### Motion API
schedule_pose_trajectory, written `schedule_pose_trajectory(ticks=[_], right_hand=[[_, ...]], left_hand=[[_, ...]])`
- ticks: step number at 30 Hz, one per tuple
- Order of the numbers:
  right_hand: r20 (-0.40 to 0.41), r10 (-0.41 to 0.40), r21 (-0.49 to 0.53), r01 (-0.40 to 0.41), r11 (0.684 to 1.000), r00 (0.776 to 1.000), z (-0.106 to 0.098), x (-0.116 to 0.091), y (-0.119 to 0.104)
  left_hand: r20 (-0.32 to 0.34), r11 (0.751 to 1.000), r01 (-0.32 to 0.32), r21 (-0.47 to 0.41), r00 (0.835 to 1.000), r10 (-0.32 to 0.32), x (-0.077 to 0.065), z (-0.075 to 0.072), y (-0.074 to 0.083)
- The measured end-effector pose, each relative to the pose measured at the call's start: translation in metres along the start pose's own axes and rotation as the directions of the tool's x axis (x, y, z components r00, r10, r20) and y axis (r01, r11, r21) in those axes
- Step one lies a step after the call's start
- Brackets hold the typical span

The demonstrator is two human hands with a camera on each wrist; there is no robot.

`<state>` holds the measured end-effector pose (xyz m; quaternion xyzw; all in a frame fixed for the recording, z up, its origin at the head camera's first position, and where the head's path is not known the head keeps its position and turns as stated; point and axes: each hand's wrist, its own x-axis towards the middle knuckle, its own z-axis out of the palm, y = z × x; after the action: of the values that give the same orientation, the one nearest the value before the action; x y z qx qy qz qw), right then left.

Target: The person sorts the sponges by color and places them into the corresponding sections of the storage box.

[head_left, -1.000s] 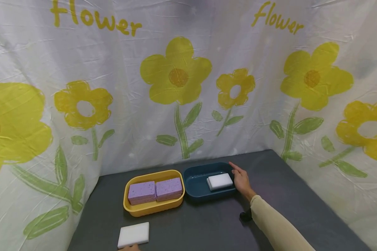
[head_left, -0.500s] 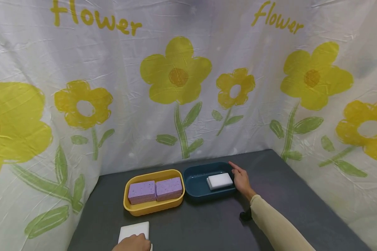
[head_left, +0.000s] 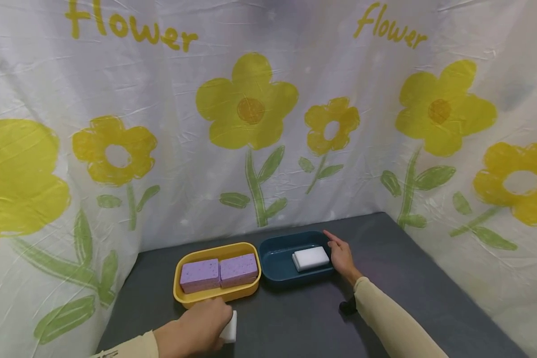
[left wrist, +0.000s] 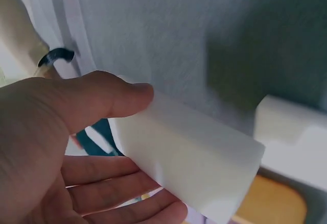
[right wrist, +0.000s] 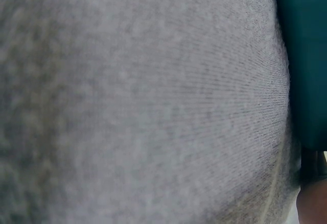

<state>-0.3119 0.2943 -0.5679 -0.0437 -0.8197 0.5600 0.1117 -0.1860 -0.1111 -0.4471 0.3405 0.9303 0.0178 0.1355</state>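
Note:
My left hand (head_left: 201, 320) pinches a white sponge block (left wrist: 194, 152) between thumb and fingers, in front of the yellow tray. In the left wrist view, a second white sponge block (left wrist: 294, 137) lies on the table beyond it; the hand covers that one in the head view. My right hand (head_left: 343, 258) rests against the right end of the dark blue tray (head_left: 275, 263), index finger straight along its rim. White sponge (head_left: 311, 258), seemingly stacked in two layers, sits inside. In the right wrist view the tray's wall (right wrist: 309, 71) shows at the right edge.
The yellow tray (head_left: 239, 295) holds a left purple sponge (head_left: 200, 275) and a right purple sponge (head_left: 238, 270), side by side. It stands against the blue tray on the dark grey table (head_left: 291, 323). A flower-printed curtain (head_left: 170, 214) hangs behind.
My left hand has come in from the bottom edge, gripped a white sponge and carried it up and right, towards the trays. The right hand stays at the blue tray.

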Motion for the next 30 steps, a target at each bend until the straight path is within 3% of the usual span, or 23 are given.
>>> schedule_pose_trajectory(ticks=[4, 11, 17, 23, 30], right_hand=[[0.000, 0.000, 0.002, 0.000, 1.000, 1.000, 0.000, 0.002, 0.001], [-0.009, -0.032, 0.014, 0.032, 0.999, 0.999, 0.000, 0.002, 0.005], [-0.024, -0.080, 0.007, 0.081, 0.997, 0.996, 0.001, 0.002, 0.009], [-0.012, -0.002, -0.010, 0.002, 1.000, 1.000, 0.001, 0.001, 0.004], [0.005, 0.010, 0.009, -0.010, 1.000, 1.000, 0.001, 0.001, 0.001]], left_hand=[[-0.109, 0.998, -0.048, 0.048, 0.993, 0.053, 0.013, -0.014, -0.001], [-0.176, 0.997, -0.048, 0.057, 0.983, 0.057, 0.037, -0.034, 0.003], [-0.259, 0.996, -0.072, 0.060, 0.962, 0.085, 0.054, -0.047, 0.007], [-0.265, 0.995, -0.088, 0.046, 0.959, 0.098, 0.073, -0.061, 0.009], [-0.222, 0.999, -0.047, -0.016, 0.974, 0.043, 0.092, -0.071, 0.007]])
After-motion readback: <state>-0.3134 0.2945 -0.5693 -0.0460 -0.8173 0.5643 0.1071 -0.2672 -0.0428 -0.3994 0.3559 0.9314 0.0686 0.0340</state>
